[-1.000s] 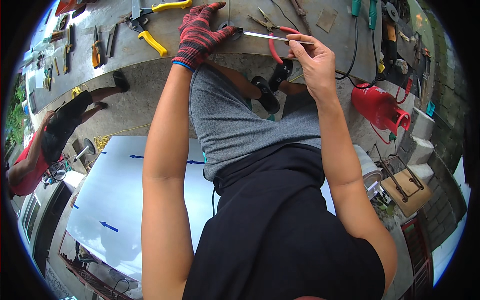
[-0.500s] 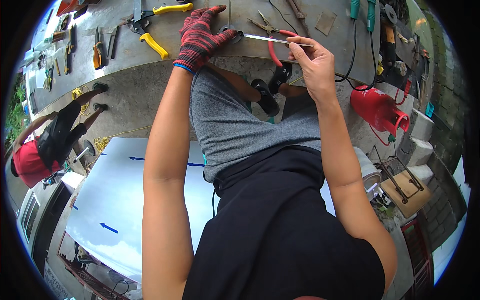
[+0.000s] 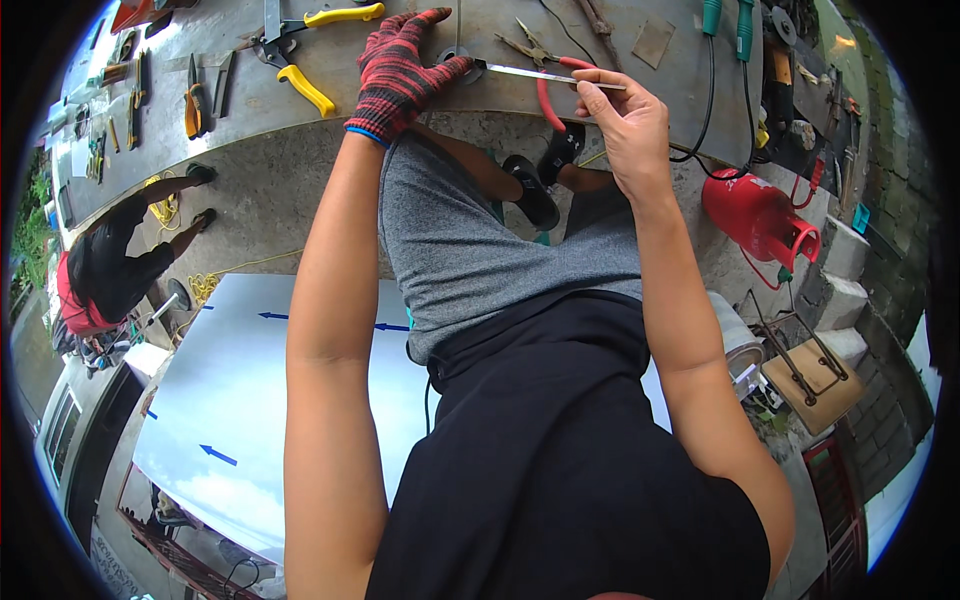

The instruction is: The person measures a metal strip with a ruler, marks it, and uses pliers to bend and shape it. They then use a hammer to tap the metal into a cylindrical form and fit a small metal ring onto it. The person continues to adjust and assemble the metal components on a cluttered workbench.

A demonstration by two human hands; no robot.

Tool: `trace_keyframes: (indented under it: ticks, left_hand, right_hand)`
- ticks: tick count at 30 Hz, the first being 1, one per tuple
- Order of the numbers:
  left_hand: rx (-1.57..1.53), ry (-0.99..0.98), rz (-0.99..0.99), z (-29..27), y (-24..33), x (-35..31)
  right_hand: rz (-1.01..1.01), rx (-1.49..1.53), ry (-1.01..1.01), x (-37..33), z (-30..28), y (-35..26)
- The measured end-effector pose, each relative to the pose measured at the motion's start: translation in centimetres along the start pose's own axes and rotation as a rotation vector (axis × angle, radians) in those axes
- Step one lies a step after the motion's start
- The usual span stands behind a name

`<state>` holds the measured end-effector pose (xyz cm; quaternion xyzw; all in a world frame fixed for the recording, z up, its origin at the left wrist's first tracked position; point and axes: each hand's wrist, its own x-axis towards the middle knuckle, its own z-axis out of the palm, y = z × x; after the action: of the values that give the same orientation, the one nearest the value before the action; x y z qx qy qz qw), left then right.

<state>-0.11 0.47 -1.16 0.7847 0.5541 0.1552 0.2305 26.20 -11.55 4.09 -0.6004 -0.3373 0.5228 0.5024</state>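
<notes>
My left hand (image 3: 405,75), in a red and black striped glove, rests on the metal table with its fingers spread. Its thumb tip touches or lies close to a small round grey metal piece (image 3: 452,54). Between the bare thumb and fingers of my right hand (image 3: 625,125) is a thin silver metal strip (image 3: 530,72). Pointing left, its dark end meets the round piece beside the gloved thumb; whether they are joined, I cannot tell. Red-handled pliers (image 3: 545,62) lie with jaws apart, partly beneath the strip. Left of the glove is a large yellow-handled cutter (image 3: 305,90).
Orange-handled pliers (image 3: 193,108) and other tools lie along the table's left. Two green-handled cables (image 3: 743,45) hang over its right edge. A red gas cylinder (image 3: 755,215) stands below at right. Behind me is a pale panel (image 3: 240,370). Another person (image 3: 110,255) is at far left.
The person at far left has shifted, with the torso now lower and farther left. My hands and the metal strip have hardly moved.
</notes>
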Motion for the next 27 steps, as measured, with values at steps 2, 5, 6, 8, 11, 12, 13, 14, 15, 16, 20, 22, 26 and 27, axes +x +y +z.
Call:
trace_keyframes:
  ticks: [2,5,6,8,11,12,13,14,15,16,20,22,26,27]
  left_hand:
    - [0.009,-0.006,-0.007,-0.03,0.12,-0.03]
    - [0.013,-0.006,-0.001,-0.03,0.09,-0.02]
    - [0.014,-0.004,0.003,-0.06,0.0,0.01]
    - [0.009,-0.003,0.005,-0.09,-0.14,-0.02]
    - [0.014,-0.009,-0.01,-0.21,0.31,-0.06]
    - [0.021,-0.012,-0.02,-0.29,0.36,-0.13]
    - [0.014,-0.008,-0.01,-0.19,0.18,-0.09]
    - [0.006,-0.005,0.0,-0.06,-0.05,0.01]
    - [-0.002,-0.002,0.009,-0.03,-0.1,0.03]
    - [0.003,-0.004,0.004,0.0,-0.13,0.0]
    - [0.01,-0.004,0.003,0.05,-0.08,-0.05]
    - [0.0,0.001,0.005,0.14,-0.21,-0.08]
    - [-0.02,-0.003,0.007,0.16,-0.44,0.02]
    - [-0.023,-0.007,0.01,0.13,-0.41,0.08]
  right_hand:
    - [-0.003,-0.006,0.001,-0.01,0.02,-0.07]
    - [0.0,-0.012,0.004,-0.1,-0.02,-0.05]
    - [0.001,-0.013,0.004,-0.1,0.0,-0.04]
    - [0.002,-0.02,-0.005,-0.16,0.06,-0.21]
    - [0.013,-0.035,-0.004,-0.19,-0.13,0.05]
    - [0.019,-0.039,-0.005,-0.15,-0.11,0.21]
    - [0.017,-0.03,0.001,-0.1,-0.08,0.23]
    - [0.016,-0.021,0.008,-0.04,-0.04,0.23]
    - [0.015,-0.014,0.014,-0.02,-0.01,0.21]
    - [0.015,-0.009,0.01,-0.03,0.05,0.15]
    - [0.008,0.005,0.003,-0.04,0.13,0.12]
    - [0.001,0.005,0.001,0.0,0.08,0.18]
    - [0.001,-0.017,0.003,-0.02,-0.05,0.25]
    - [0.005,-0.024,0.005,-0.03,-0.11,0.25]
